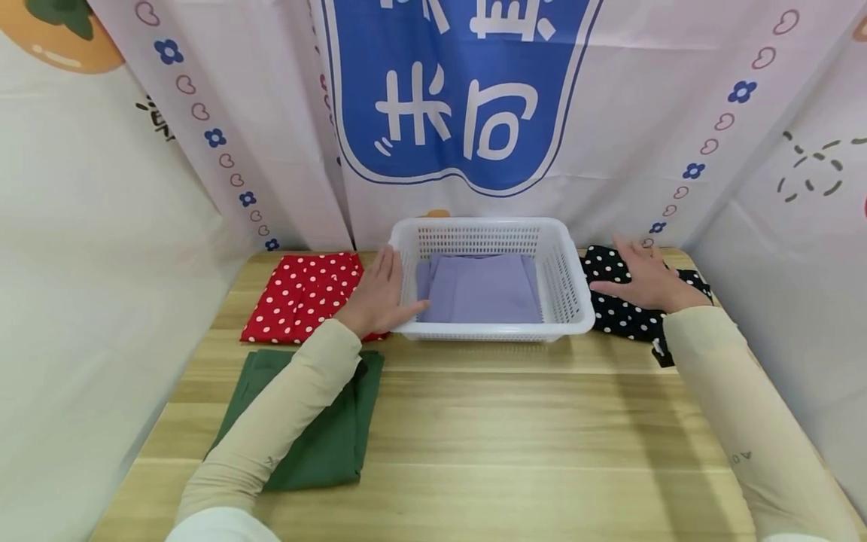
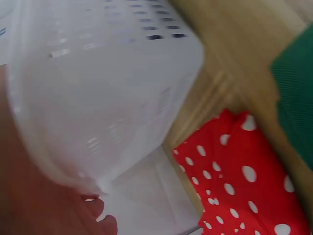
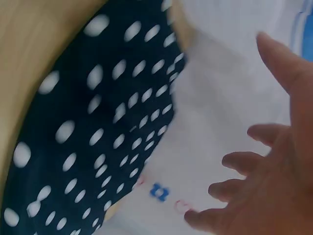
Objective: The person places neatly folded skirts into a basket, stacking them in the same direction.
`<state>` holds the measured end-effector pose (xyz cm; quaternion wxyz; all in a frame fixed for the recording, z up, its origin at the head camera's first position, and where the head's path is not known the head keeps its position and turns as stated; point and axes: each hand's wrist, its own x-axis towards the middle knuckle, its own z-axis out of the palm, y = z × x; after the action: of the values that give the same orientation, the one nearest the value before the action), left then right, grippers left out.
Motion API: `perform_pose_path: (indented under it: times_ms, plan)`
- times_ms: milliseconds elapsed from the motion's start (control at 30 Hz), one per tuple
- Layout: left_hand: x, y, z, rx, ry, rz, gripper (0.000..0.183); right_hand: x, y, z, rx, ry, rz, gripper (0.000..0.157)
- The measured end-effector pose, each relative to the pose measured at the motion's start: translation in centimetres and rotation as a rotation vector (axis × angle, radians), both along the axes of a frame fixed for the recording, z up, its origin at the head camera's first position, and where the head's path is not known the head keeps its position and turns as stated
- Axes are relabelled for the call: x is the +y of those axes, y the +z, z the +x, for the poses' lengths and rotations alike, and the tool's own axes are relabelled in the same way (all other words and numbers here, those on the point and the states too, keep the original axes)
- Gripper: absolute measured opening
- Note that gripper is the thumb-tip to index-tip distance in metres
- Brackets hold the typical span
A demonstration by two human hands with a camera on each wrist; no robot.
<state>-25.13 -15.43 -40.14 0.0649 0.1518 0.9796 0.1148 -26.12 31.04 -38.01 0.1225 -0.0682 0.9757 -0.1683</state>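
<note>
A white perforated plastic basket [image 1: 488, 330] stands at the back middle of the table, with a folded lavender cloth [image 1: 484, 290] lying inside. My left hand [image 1: 381, 297] is at the basket's left side, fingers extended and thumb pointing across the front corner. In the left wrist view the hand [image 2: 44, 196] lies along the basket's rim. To the right of the basket, my right hand [image 1: 646, 280] hovers over a black cloth with white dots [image 1: 612, 310]. Its fingers are spread and hold nothing, as the right wrist view also shows.
Left of the basket lies a folded red cloth with white dots [image 1: 298, 297], and a folded dark green cloth [image 1: 325, 444] is under my left forearm. Behind the wooden table [image 1: 501, 436] hangs a white printed curtain [image 1: 291, 135] with a blue panel.
</note>
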Motion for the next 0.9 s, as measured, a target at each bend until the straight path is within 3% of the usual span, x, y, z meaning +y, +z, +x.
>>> perform_pose_path:
  times_ms: [133, 267, 633, 900]
  plan:
    - [-0.1, -0.6, 0.1, -0.010, -0.002, -0.031, 0.112, 1.0, -1.4, -0.2, -0.100, -0.015, 0.131, 0.116]
    - [0.1, -0.9, 0.1, -0.003, -0.004, -0.040, 0.111, 1.7, -2.6, -0.5, -0.153, -0.050, 0.169, 0.121]
    - [0.6, -1.4, 0.0, 0.026, 0.008, -0.036, 0.111, 2.9, -6.9, -1.3, -0.273, -0.110, 0.133, 0.128]
    - [0.3, -1.0, 0.1, 0.049, 0.021, -0.052, 0.111, 2.8, -7.6, -1.9, -0.266, -0.087, 0.092, 0.128]
